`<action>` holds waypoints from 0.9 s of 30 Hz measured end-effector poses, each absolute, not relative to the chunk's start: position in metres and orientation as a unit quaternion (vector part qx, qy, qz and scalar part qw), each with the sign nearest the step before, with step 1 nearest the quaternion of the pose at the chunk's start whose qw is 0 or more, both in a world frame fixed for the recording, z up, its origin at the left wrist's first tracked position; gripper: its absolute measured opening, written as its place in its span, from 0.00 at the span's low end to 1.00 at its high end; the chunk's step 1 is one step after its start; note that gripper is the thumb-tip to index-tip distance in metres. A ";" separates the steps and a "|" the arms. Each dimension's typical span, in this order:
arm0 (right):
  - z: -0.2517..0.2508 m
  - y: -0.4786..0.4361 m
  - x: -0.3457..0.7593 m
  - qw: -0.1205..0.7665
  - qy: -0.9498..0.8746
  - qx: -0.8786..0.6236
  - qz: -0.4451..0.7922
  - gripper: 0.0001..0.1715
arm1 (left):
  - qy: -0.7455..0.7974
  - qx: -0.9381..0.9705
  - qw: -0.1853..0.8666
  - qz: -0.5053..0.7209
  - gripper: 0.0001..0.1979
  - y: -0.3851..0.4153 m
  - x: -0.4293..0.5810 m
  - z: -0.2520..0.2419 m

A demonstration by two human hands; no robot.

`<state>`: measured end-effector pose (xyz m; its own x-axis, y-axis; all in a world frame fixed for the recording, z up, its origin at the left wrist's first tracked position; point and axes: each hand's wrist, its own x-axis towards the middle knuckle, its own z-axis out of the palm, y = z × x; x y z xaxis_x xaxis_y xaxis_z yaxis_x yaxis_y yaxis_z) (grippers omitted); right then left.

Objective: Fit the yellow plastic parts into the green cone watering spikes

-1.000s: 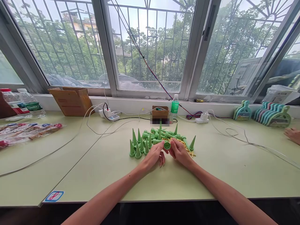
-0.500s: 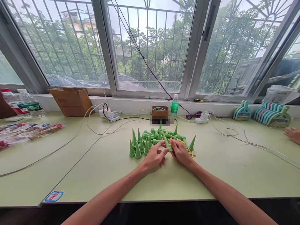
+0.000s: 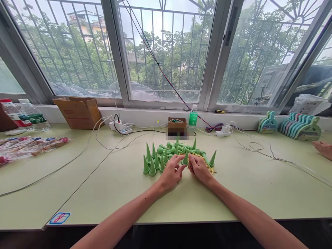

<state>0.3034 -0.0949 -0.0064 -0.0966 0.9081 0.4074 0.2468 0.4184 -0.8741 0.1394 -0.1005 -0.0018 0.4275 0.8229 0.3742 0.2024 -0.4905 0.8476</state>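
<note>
A green cone stood point-up between a person's two bare hands, its long axis near vertical with a slight lean to the right. It was held just above the worktop, in front of a heap of similar parts. The left hand was the nearer one: its thumb and fingers pinched the wide base from the left side. The right hand sat close against the cone's other side, its fingers drawn narrow and curled; whether they gripped the cone or some small piece could not be told.

The cone looked like smooth, matt plastic, tapering from a round, collared foot to a fine point. To its left stood a cluster of matching cones, tips up; to its right, one lone cone. Behind it lay a tangled pile of green parts, some with ribbed collars, and thin yellow pieces spilled out behind and to the right.

Farther behind the cone were a small brown cardboard box and a clear bottle with a green label. Far to its right rested another person's hand.
</note>
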 end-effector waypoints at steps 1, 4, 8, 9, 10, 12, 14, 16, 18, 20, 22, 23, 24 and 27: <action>-0.007 -0.094 0.303 0.521 -0.663 -0.429 0.324 0.32 | 0.346 0.751 0.374 0.420 0.17 -0.101 0.140 -0.001; -0.009 -0.092 0.304 0.538 -0.645 -0.426 0.337 0.30 | 0.370 0.725 0.386 0.433 0.19 -0.103 0.142 0.000; -0.009 -0.092 0.305 0.556 -0.629 -0.420 0.344 0.28 | 0.382 0.688 0.430 0.443 0.19 -0.103 0.143 0.004; -0.009 -0.092 0.305 0.555 -0.633 -0.418 0.341 0.28 | 0.378 0.679 0.448 0.441 0.19 -0.103 0.143 0.004; -0.009 -0.092 0.306 0.551 -0.641 -0.416 0.335 0.28 | 0.370 0.671 0.470 0.437 0.20 -0.103 0.143 0.005; -0.009 -0.094 0.306 0.535 -0.665 -0.410 0.321 0.28 | 0.351 0.655 0.515 0.427 0.21 -0.102 0.144 0.007; -0.009 -0.095 0.306 0.517 -0.686 -0.405 0.315 0.27 | 0.338 0.639 0.546 0.423 0.21 -0.102 0.143 0.009; -0.009 -0.096 0.306 0.503 -0.695 -0.404 0.315 0.27 | 0.334 0.628 0.562 0.423 0.22 -0.102 0.143 0.011; -0.007 -0.098 0.306 0.498 -0.697 -0.405 0.318 0.27 | 0.330 0.624 0.567 0.425 0.23 -0.102 0.143 0.013; -0.005 -0.099 0.306 0.494 -0.700 -0.407 0.317 0.27 | 0.327 0.622 0.568 0.429 0.24 -0.103 0.142 0.014; -0.004 -0.099 0.306 0.489 -0.704 -0.409 0.313 0.27 | 0.329 0.619 0.567 0.433 0.25 -0.103 0.142 0.014; -0.003 -0.099 0.306 0.488 -0.705 -0.410 0.311 0.27 | 0.332 0.619 0.565 0.433 0.25 -0.103 0.142 0.014; -0.003 -0.099 0.306 0.488 -0.706 -0.410 0.308 0.26 | 0.336 0.619 0.563 0.432 0.25 -0.103 0.142 0.014; -0.003 -0.099 0.305 0.495 -0.708 -0.403 0.302 0.25 | 0.340 0.627 0.553 0.430 0.25 -0.103 0.142 0.013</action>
